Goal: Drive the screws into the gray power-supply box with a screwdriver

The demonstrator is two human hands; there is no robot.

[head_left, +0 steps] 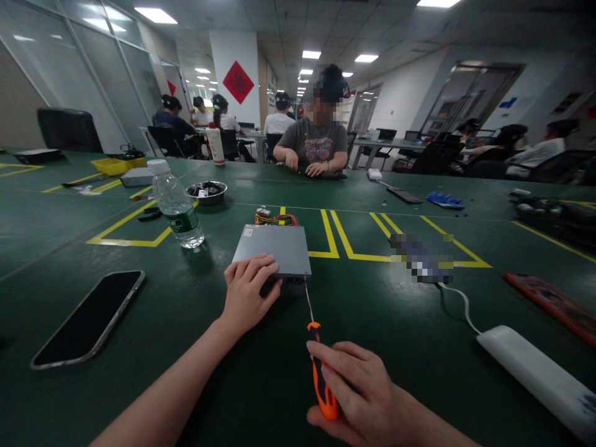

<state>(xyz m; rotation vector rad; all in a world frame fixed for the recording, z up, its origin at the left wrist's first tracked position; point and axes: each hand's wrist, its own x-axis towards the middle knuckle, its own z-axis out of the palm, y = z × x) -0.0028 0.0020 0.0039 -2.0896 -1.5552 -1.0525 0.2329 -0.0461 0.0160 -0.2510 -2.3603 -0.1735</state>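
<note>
A grey metal computer power supply point(284, 245) lies flat on the green table point(261, 385), its bundle of coloured wires point(274, 217) spilling out at the far side. My left hand point(251, 288) grips its near left corner, fingers on the top face and thumb at the front side. In my right hand point(356, 385) is an orange and black screwdriver point(321, 379), held by the handle. Its thin shaft points away from me, and the tip meets the near right corner of the power supply. Whether a screw sits under the tip is too small to tell.
Left of the power supply stand a water bottle point(179, 208) and a metal bowl point(207, 191) of dark parts. A phone point(90, 316) lies near left. At right are a white power bank point(535, 366) with a cable and a red-edged phone point(554, 304). A person point(311, 136) sits opposite.
</note>
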